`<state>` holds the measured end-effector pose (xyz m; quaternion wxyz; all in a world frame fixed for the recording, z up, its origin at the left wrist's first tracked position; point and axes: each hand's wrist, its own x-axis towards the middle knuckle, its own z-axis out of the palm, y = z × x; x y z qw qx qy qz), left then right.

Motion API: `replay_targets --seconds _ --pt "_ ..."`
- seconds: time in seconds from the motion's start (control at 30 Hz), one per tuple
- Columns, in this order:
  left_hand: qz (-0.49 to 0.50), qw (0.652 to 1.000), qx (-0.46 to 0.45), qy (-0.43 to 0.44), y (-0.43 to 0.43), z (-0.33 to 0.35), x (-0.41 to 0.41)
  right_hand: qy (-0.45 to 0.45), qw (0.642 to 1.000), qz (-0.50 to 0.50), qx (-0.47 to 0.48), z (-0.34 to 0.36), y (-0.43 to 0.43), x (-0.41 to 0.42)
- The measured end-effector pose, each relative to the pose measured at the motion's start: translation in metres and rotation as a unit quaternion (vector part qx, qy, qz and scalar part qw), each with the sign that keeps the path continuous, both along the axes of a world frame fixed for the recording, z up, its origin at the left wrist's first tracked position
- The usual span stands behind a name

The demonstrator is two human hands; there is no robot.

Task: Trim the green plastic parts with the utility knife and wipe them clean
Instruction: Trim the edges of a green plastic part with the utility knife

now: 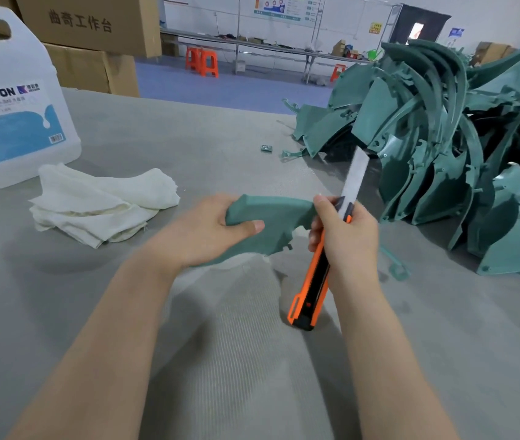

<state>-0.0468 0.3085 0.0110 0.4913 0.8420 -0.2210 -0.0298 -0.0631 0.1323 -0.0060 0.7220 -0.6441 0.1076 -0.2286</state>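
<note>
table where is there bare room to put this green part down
Bare table lies between the white cloth and the pile of green parts. Crowded: far left by the jug, and the right side under the pile.

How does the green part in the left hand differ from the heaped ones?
The held green part is single, gripped by the left hand beside the utility knife; the pile of green parts lies untouched on the table. The held part looks compact; the pile includes long curved strips. Both are teal-green plastic.
</note>
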Motion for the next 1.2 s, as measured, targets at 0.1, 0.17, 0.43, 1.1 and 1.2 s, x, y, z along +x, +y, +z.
replay_targets --seconds 0.1,0.17,0.43,1.1,1.2 --pt "0.017 1.0 -0.018 -0.007 0.007 0.001 0.003 0.005 0.998 -0.061 0.02 -0.002 -0.016 0.003" --pt "0.026 0.999 -0.042 0.0 0.011 0.0 0.004 -0.012 0.994 -0.089 0.062 -0.001 -0.021 0.003" --pt "0.083 0.995 -0.062 -0.011 0.013 -0.003 0.006 -0.016 0.999 0.037 0.008 0.007 -0.001 -0.001" --pt "0.122 0.979 0.009 -0.166 0.004 -0.007 0.01 -0.037 0.913 0.059 -0.402 -0.017 0.029 0.0" --pt "0.12 0.977 0.011 -0.178 0.004 -0.008 0.011 -0.027 0.917 0.045 -0.395 -0.018 0.024 0.002"
